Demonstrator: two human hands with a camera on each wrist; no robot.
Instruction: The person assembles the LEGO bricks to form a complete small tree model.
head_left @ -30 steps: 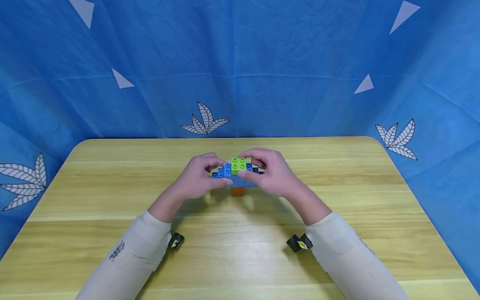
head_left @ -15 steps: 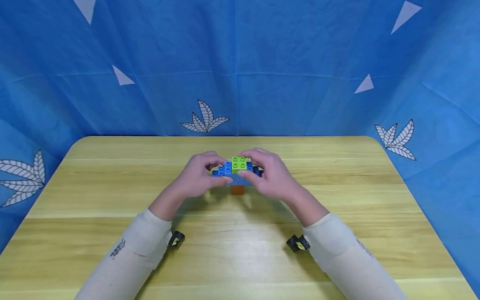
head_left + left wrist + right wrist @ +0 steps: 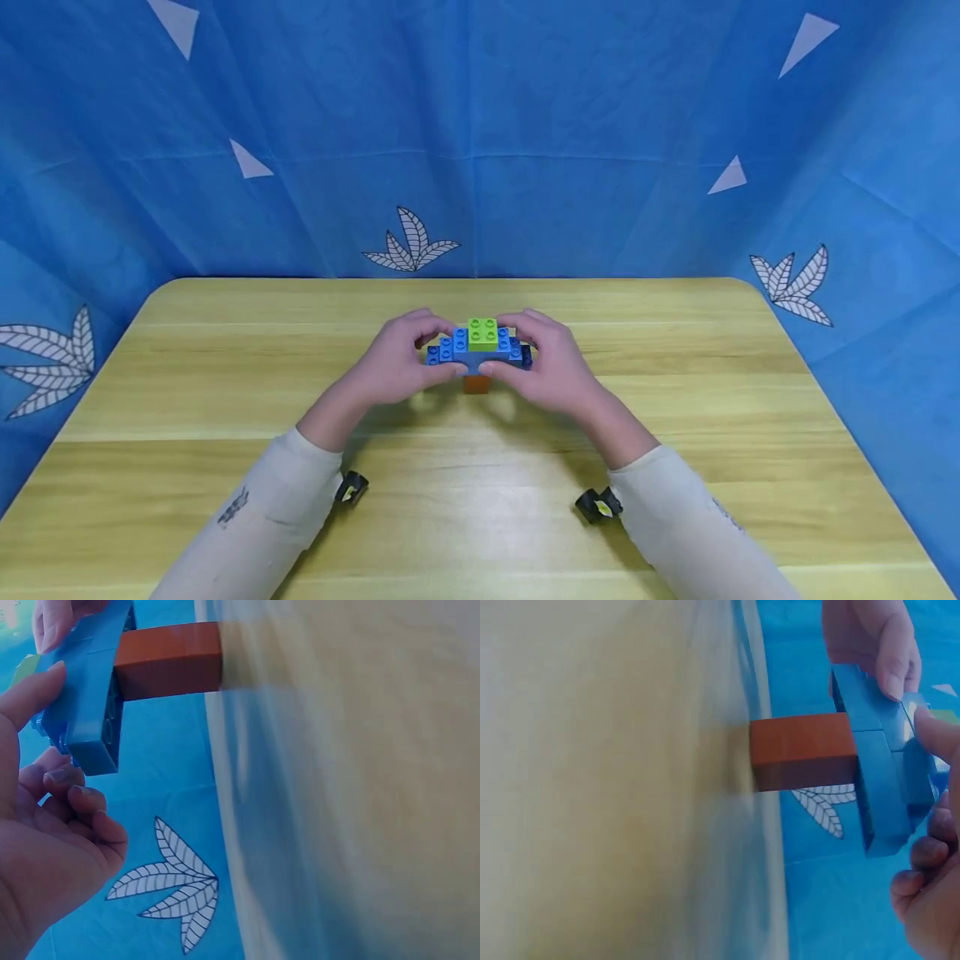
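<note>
A stepped toy-brick build stands upright on the table. An orange-brown block (image 3: 802,752) forms its narrow base, blue bricks (image 3: 86,664) spread out in layers above, and one lime green brick (image 3: 482,334) sits on top. My left hand (image 3: 393,360) pinches the left part of the blue bricks, thumb in front and fingers behind. From the other side my right hand (image 3: 551,367) grips the blue bricks, its thumb on the front face just below the green brick. The fingertips behind the build are partly hidden in the head view.
The build stands on a light wooden table (image 3: 480,533) with rounded far corners. Behind it hangs a blue cloth (image 3: 600,108) with white leaf and triangle prints. A small black wrist device (image 3: 597,505) sits at the right sleeve, another black device (image 3: 352,488) at the left.
My right thumb has slid down from the green brick's lower edge onto the blue bricks, and the right fingers have shifted slightly right, uncovering more blue studs. My left hand stays nearly the same.
</note>
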